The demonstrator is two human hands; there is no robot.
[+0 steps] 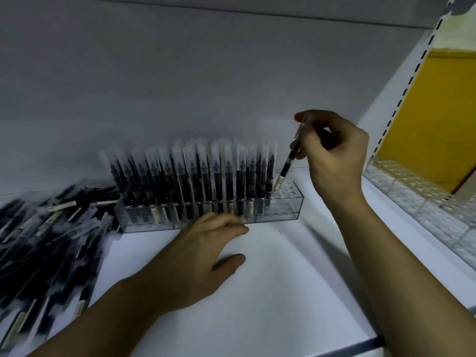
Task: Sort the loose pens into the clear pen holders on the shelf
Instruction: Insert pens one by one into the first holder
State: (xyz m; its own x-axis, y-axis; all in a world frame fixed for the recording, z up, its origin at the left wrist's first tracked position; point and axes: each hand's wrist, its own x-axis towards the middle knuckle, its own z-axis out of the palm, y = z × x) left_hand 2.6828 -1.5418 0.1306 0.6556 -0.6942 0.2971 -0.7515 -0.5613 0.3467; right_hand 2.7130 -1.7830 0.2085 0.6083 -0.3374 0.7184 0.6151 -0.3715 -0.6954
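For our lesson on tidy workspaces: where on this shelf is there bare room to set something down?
Bare shelf lies in front of the pen holder, between the left hand and the right forearm. Crowded: the loose pens heaped at left, and the clear holders along the right edge.

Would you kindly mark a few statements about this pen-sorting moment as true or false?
1. The right hand pinches a pen. True.
2. The holder is empty. False: standing pens fill most of it, and only its right end is free.
3. The loose pens lie left of the holder. True.
4. The left hand holds a pen. False: it holds nothing, and its fingertips are by the holder's front wall.
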